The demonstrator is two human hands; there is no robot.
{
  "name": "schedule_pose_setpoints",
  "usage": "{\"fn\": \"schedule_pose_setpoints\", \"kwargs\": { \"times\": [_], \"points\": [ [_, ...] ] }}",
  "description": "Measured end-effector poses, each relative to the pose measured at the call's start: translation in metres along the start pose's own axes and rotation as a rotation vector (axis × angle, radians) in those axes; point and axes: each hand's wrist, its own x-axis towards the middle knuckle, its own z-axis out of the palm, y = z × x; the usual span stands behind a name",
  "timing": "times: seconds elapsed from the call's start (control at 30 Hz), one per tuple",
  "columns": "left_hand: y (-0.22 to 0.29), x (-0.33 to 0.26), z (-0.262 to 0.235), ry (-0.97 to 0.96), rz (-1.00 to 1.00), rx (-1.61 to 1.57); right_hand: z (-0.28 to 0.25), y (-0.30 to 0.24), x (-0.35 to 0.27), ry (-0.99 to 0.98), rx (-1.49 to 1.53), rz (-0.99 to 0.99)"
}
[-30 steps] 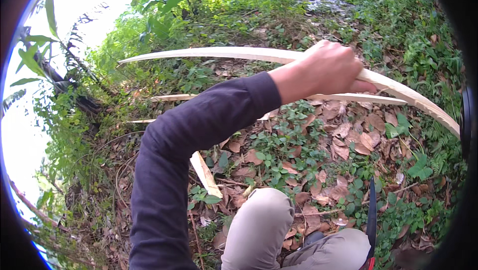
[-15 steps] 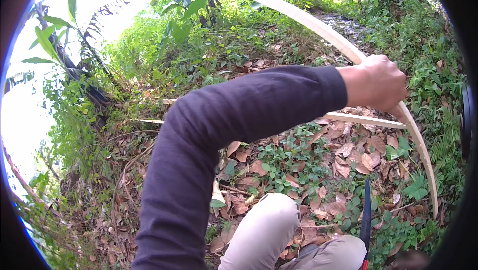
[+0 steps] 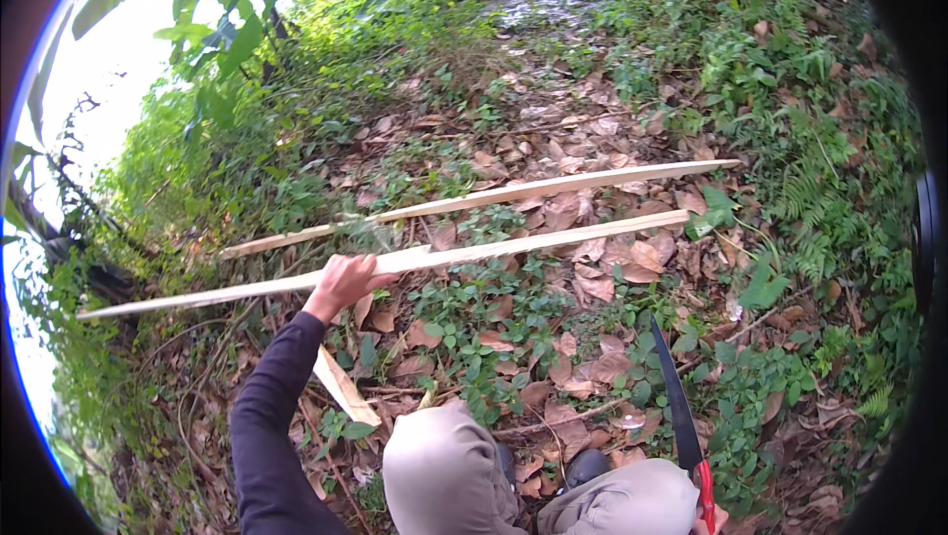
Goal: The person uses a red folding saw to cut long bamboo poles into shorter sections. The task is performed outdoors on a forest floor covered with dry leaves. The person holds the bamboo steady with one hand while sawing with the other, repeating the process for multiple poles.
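Observation:
A long pale strip of split wood (image 3: 553, 239) runs from the far left to the middle right, low over the leaves. My left hand (image 3: 346, 284) is closed around it left of its middle, and the strip looks thicker just right of the fingers. Behind it, roughly parallel, lies a second pale wooden strip (image 3: 583, 181). At the lower edge my right hand (image 3: 715, 521), mostly cut off by the frame, grips the red handle of a machete (image 3: 676, 405). The dark blade points up and away, beside my right knee, apart from the wood.
A short pale wood piece (image 3: 342, 389) lies below my left hand, beside my left knee (image 3: 444, 461). Dry brown leaves (image 3: 632, 259) and low green plants cover the ground. Ferns (image 3: 805, 190) grow at the right. A banana plant (image 3: 232, 37) stands at the far left.
My left hand has swung from the right across to the left with the strip, which was bent in a curve and now lies nearly straight. The machete and my right hand have come further into view.

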Motion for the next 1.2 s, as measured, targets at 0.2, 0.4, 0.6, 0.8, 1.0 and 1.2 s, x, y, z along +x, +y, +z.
{"fn": "schedule_pose_setpoints", "kwargs": {
  "times": [0.2, 0.4, 0.6, 0.8, 1.0, 1.2],
  "points": [
    [0.031, 0.011, 0.016, -0.059, -0.028, -0.017, 0.021, -0.056, -0.002, -0.025, -0.102, 0.005],
    [0.040, 0.043, -0.001, -0.051, 0.014, -0.071, 0.013, -0.034, -0.017, -0.053, 0.100, -0.101],
    [0.065, 0.050, 0.066, -0.127, -0.023, -0.126, -0.002, -0.032, -0.031, -0.088, 0.395, -0.245],
    [0.072, 0.038, 0.077, -0.414, -0.167, -0.017, 0.024, -0.038, -0.008, 0.034, 0.292, -0.136],
    [0.083, 0.020, 0.107, -0.631, -0.056, 0.181, 0.040, -0.032, 0.006, 0.037, 0.276, -0.105],
    [0.199, 0.053, 0.151, -0.558, 0.063, -0.059, 0.092, -0.010, 0.039, 0.090, 0.160, -0.083]
  ]
}}
